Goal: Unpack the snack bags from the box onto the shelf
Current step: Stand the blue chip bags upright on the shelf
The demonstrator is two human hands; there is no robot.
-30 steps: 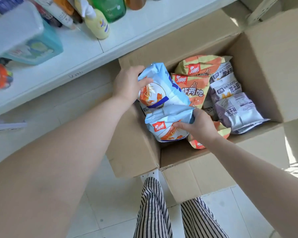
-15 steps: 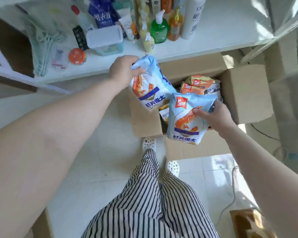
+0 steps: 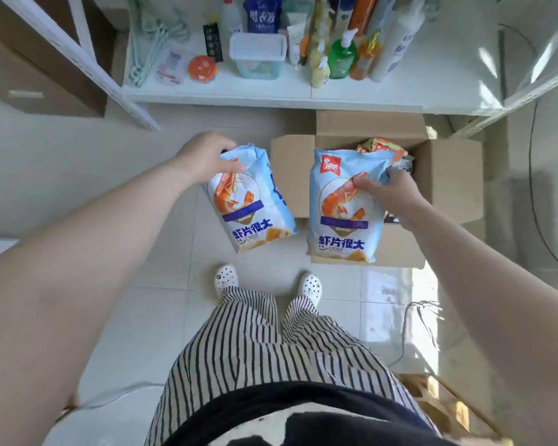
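Snack bags: two blue, left hand (image 3: 203, 159) one (image 3: 250, 201), right hand (image 3: 390, 191) one (image 3: 342, 214).

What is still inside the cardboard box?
Orange snack bags and a silvery one show inside the cardboard box. The blue bag in the right hand covers the rest.

My arms are bare all the way up, no sleeves, no watch, no rings on my left hand (image 3: 203, 159) or right hand (image 3: 392, 196). I wear loose trousers (image 3: 271, 342) with thin dark vertical stripes on a pale ground, filling the view from the middle down toward 6 o'clock. A black top (image 3: 303, 410) covers my waist at 6 o'clock, with a pale patch on it. On my feet are white clogs (image 3: 226, 278) dotted with small round holes.
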